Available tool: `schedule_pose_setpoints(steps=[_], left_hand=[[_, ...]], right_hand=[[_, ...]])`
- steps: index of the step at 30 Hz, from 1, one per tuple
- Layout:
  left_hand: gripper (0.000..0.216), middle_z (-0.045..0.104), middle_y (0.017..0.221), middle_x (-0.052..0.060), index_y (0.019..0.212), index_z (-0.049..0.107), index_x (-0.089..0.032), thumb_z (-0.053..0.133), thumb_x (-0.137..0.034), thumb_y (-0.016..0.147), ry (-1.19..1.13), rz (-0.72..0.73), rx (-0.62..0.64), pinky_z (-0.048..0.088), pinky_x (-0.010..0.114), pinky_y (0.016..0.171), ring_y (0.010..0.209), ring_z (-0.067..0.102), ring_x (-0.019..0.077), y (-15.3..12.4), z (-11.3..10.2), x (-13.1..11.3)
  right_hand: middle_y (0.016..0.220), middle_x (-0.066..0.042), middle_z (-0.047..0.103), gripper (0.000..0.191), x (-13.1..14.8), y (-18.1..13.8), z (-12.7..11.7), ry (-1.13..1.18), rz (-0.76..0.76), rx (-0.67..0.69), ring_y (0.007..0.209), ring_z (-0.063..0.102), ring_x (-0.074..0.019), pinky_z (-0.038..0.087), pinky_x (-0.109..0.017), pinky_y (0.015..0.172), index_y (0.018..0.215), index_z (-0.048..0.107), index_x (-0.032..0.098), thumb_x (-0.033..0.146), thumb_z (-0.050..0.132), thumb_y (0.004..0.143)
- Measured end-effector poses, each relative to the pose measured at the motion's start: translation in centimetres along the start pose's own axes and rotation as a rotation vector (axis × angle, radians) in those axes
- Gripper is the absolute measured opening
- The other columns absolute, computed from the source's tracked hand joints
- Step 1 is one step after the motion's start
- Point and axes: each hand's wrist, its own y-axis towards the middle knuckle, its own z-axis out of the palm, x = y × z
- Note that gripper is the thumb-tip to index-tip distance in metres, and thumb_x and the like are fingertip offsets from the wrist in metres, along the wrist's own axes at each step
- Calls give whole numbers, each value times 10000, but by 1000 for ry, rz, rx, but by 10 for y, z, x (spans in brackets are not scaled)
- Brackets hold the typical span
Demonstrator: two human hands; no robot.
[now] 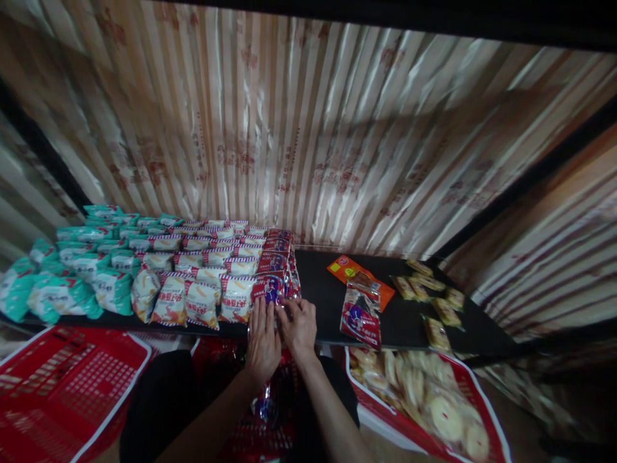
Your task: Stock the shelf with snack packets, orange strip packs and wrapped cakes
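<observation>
My left hand (263, 341) and my right hand (299, 328) rest side by side at the front edge of a black shelf (414, 318). Both touch the front packet of a row of shiny red-and-blue snack packets (276, 263). The fingers lie flat on that packet's lower edge. One loose red-and-blue packet (360, 315) lies to the right on the shelf, partly on an orange packet (351, 270).
Rows of red-and-white packets (202, 276) and teal packets (81, 270) fill the shelf's left side. Several small yellow biscuit packs (436, 299) lie at right. Red baskets stand below: one empty (62, 386), one with round biscuit packs (434, 399), one under my arms.
</observation>
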Motion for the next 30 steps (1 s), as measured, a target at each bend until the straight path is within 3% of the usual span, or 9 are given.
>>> schedule_pose_setpoints(steps=[3,9,14,19,23,27,30], left_hand=[[707,154,1522,184,1466,15,-142,327,-75,835,-9,9,-24,284,514,1093,1407,111,269,-1,1,0],[728,142,1527,161,1467,33,-145,332,-54,810,-21,5,-39,272,506,1102,1404,121,269,-3,2,0],[692,163,1526,154,1467,24,-142,314,-82,842,-43,0,-71,281,498,1100,1407,112,266,-2,6,0],[651,163,1527,157,1468,23,-150,308,-131,884,-55,37,-135,290,499,1093,1409,109,274,-2,3,-1],[632,99,1542,141,1467,39,-160,330,-181,906,-82,46,-110,284,485,1098,1411,102,268,4,-15,-10],[613,105,1544,122,1464,87,-169,354,-236,916,-82,61,-68,262,489,1110,1416,77,262,25,-32,-27],[596,116,1544,115,1459,134,-177,368,-253,917,-59,80,-86,248,498,1113,1417,71,264,44,-33,-38]], right_hand=[[870,-72,610,198,6,6,1,-46,-7,63,867,488,-228,410,-344,795,850,677,217,322,510,843],[980,-127,615,318,10,13,3,-151,18,33,918,485,-279,390,-398,817,1064,618,171,360,508,833],[910,-114,619,181,12,21,5,-155,35,59,884,503,-273,394,-386,799,875,653,210,334,538,810],[820,-64,626,163,22,19,0,39,65,121,807,547,-227,409,-337,747,775,574,218,318,463,841],[727,-10,610,213,27,22,-9,305,145,189,652,574,-179,398,-275,622,815,507,237,402,385,872],[697,13,583,236,18,53,-22,454,168,99,631,551,-159,395,-257,615,813,478,235,459,412,840],[701,21,578,263,3,86,-28,561,138,110,634,522,-148,405,-252,622,835,502,222,478,451,806]])
